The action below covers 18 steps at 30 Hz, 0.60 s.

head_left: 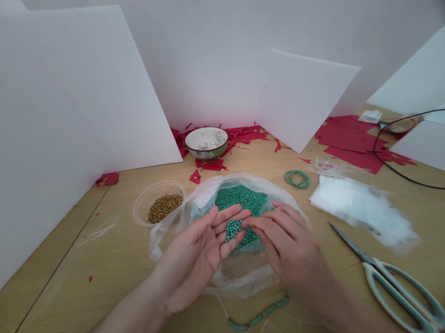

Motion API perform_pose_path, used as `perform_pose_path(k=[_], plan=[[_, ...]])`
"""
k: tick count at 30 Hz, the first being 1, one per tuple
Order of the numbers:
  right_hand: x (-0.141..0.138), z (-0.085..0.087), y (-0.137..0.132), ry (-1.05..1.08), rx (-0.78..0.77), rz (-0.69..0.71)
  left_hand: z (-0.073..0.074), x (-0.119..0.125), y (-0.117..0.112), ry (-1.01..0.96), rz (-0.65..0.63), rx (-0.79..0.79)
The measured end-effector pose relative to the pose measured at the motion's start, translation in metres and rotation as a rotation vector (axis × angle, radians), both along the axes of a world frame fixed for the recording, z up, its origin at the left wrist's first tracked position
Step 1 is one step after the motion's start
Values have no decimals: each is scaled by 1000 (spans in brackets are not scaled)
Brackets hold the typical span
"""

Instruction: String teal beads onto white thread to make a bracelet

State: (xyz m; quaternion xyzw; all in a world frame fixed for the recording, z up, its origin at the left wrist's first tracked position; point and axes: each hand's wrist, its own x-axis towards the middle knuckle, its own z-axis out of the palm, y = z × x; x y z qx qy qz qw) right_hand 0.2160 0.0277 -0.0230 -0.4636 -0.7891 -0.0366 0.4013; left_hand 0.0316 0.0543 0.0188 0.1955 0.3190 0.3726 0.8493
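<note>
A plastic bag [244, 285] lies beneath the left hand [199, 257] and right hand [293, 242], probably to catch spills. The left, spread palm-up, cups green beads [233, 229]; the right pinches a fine thread or needle [245, 222] beside them, seemingly for precision.

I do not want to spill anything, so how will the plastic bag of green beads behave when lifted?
The plastic bag will likely sag, since its thin film is crumpled. The green beads may shift and spill: they lie loose under its open top. Their quantity suggests some weight.
</note>
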Motion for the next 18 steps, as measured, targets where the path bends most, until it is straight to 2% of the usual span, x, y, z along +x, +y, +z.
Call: perform_pose_path(k=[9, 18], plan=[[0, -6, 2, -6, -16, 36, -2, 1, -1, 8, -8, -12], [1, -4, 0, 12, 19, 65, -1, 1, -2, 30, -13, 13]])
